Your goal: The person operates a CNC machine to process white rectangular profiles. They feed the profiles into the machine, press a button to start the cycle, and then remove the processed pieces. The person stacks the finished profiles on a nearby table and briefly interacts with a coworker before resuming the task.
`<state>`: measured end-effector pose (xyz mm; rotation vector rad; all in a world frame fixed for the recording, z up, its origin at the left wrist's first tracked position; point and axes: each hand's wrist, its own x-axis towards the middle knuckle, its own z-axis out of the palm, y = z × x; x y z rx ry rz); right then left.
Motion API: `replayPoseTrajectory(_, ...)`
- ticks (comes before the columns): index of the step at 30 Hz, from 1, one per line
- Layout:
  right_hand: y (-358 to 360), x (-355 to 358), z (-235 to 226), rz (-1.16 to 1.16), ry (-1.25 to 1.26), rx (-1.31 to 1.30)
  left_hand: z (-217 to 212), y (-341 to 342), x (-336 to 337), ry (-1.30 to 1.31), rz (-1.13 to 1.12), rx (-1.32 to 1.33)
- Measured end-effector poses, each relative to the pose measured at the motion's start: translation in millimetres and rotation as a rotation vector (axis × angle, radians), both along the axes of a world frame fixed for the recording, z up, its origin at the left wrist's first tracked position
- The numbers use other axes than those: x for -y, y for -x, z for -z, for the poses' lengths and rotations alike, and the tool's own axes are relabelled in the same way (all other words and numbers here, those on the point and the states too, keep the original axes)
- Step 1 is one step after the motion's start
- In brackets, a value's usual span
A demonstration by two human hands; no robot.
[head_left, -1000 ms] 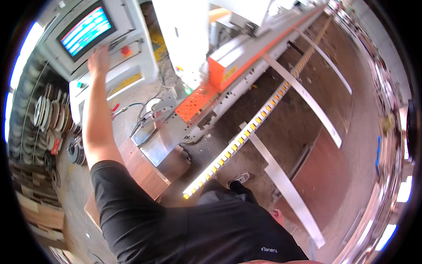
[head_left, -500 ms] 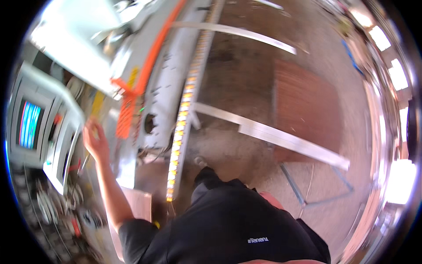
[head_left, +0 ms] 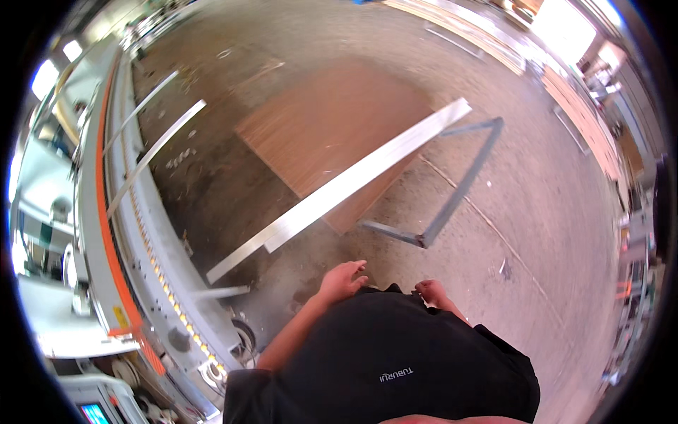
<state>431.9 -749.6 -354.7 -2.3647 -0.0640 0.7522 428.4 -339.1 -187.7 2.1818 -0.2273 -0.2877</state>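
My left hand [head_left: 344,280] hangs in front of my black shirt, its fingers stretched toward the right and holding nothing. On the other side of the shirt front is my right hand [head_left: 432,291], partly covered by the shirt; its fingers are loosely bent and nothing shows in them. Both hands are apart from the equipment. Beyond the left hand, a long pale support bar [head_left: 332,194] slants up to the right above a brown board [head_left: 332,106]. A grey metal frame [head_left: 462,187] stands at the bar's far end.
Along the left runs a long machine with an orange strip [head_left: 109,233] and a rail of yellow rollers [head_left: 166,288]. Another pale bar [head_left: 166,141] juts from it. A control panel with a lit screen [head_left: 94,413] is at lower left. Long boards [head_left: 583,127] lie at far right.
My left hand has left the area beside the control panel and come in front of my body. My view has swung right, and my right hand now shows.
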Motion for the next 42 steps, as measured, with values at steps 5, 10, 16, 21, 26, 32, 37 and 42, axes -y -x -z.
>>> replayPoseTrajectory(5,18,49,-38,0.530,-0.029,-0.018,35,-98,122,-0.166,0.303,0.043)
replayPoseTrajectory(10,19,42,-57,0.730,0.046,0.002,79,-180,221,-0.290,0.294,-0.046)
replayPoseTrajectory(16,27,2,-84,0.668,0.083,0.018,101,-204,248,-0.345,0.373,-0.191)
replayPoseTrajectory(21,-46,0,-102,0.517,0.126,0.178,110,-198,199,-0.288,0.346,-0.137)
replayPoseTrajectory(26,-189,-4,-102,0.223,0.299,0.522,88,-185,94,-0.397,0.351,-0.192)
replayPoseTrajectory(32,-365,-81,-139,-0.366,0.507,0.969,49,-165,-24,-0.559,0.084,-0.213)
replayPoseTrajectory(37,-436,-143,-109,-0.826,0.358,0.707,40,-170,-113,-0.714,-0.191,-0.348)
replayPoseTrajectory(42,-464,-231,-95,-0.775,0.223,0.774,43,-210,-202,-0.819,-0.313,-0.474)
